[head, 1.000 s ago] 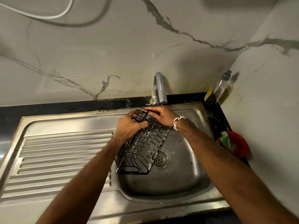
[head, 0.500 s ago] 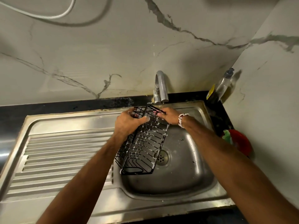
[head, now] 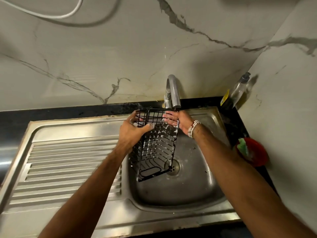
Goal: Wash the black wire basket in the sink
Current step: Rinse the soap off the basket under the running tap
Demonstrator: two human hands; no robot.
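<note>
Holding the black wire basket (head: pixel 154 145) tilted so the faucet (head: pixel 173 90) above my right hand (head: pixel 176 120) rinses it; left hand (head: pixel 132 133) grips the rim, right presses flat.

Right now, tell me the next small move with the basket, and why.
Probably shift the basket so its middle sits under the tap. The stream lands on the right hand at the top edge; the left hand grips the other corner; foam clings lower down.

Black grid-wire basket (head: pixel 155 145) flecked white with suds; silver ribbed steel sink (head: pixel 68 162); grey-veined white marble wall (head: pixel 120 54); red round bowl (head: pixel 255 153); white bead bracelet (head: pixel 193 128).
</note>
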